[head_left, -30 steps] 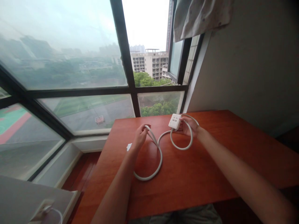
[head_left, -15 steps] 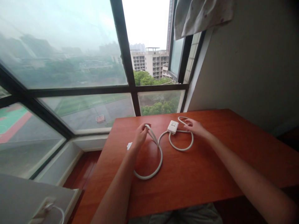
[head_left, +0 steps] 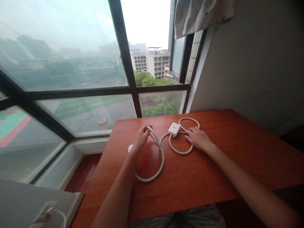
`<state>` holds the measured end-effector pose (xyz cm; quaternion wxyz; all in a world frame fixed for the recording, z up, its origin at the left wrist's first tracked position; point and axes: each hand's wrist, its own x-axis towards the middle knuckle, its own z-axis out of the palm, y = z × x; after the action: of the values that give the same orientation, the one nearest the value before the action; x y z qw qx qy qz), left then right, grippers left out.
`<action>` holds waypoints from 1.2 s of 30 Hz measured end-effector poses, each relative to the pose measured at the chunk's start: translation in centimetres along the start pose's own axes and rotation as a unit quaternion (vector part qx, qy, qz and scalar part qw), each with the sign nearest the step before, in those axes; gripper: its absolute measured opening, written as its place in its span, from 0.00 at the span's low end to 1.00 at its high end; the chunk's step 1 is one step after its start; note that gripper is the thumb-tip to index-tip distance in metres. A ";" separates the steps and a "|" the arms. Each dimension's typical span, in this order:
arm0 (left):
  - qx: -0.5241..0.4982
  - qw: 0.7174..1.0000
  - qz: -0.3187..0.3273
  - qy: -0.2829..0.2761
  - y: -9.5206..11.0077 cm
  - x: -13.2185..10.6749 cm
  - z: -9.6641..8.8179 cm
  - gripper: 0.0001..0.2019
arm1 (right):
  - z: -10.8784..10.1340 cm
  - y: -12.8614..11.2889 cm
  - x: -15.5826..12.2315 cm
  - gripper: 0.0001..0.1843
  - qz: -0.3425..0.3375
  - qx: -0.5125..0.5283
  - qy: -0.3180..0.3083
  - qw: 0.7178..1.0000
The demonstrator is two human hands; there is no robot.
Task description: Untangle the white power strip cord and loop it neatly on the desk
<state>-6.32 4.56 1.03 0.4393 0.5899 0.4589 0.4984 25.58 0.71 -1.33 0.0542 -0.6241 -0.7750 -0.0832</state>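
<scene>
A white extension cord's cable (head_left: 163,161) lies in loops across the wooden table. Its small socket block (head_left: 174,129) rests flat, holes facing up, between my hands. My left hand (head_left: 142,136) is closed on a bend of the cable, which it holds slightly above the tabletop. Beside that wrist the white plug end (head_left: 130,148) shows, partly covered by my arm. On the right side, my right hand (head_left: 199,137) lies palm down over the cable loops with its fingers stretched out and apart. The fingers touch the cable; the underside of the palm is hidden.
The reddish-brown table (head_left: 190,180) reaches to a window frame (head_left: 95,92) at the back and a wall (head_left: 242,69) on the right. Cloth (head_left: 201,15) hangs at the upper right. A wall outlet with a white cord (head_left: 60,213) is at the lower left.
My right hand has let go of the raised cable loop and come down flatter, towards me. That loop now lies rounder behind the fingers. My left hand keeps its hold.
</scene>
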 end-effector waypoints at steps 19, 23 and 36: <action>0.549 0.820 -0.113 -0.114 1.7 -0.6 -8.6 0.24 | -4.3 -14.1 -0.3 0.13 -0.169 0.350 0.030 0.921; 0.498 0.830 -0.198 -0.158 1.4 -1.3 -10.0 0.18 | -4.4 -14.5 0.8 0.19 -0.066 0.444 0.038 0.893; 0.169 0.957 -0.188 -0.141 2.6 -1.2 -9.2 0.10 | -4.6 -8.6 1.9 0.06 0.259 0.873 0.062 0.409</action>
<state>-15.25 3.41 4.41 0.4793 0.6230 0.5722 0.2341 16.71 -0.17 3.05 0.6361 -0.4036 -0.2249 0.6179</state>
